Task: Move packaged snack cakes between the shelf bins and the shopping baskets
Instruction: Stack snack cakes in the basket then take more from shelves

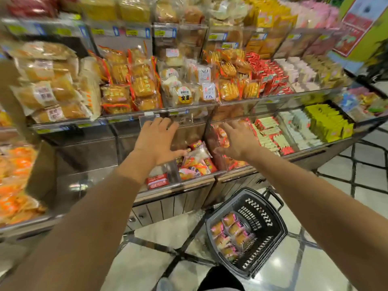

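Left hand point(156, 138) reaches into lower shelf bin point(189, 181), fingers spread and straight, grip wide, holding nothing. Right hand point(237, 141) likewise spread, over clear packets in next bin to right; whether it grips any, cannot tell. Just below left thumb: orange-and-pink snack cakes point(197, 162), count unclear from blur. Red packet point(157, 181) below left wrist, writing unreadable. Black basket point(247, 232) on floor below right forearm, roughly eight pink-wrapped cakes point(231, 236) inside. Above hands, label reads "NO" point(204, 73).

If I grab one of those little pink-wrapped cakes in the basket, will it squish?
Probably: each pink-wrapped cake looks soft and puffy inside thin shiny film, so likely light, crinkly and a bit slippery. They lie flat in the black basket, so rolling seems unlikely.
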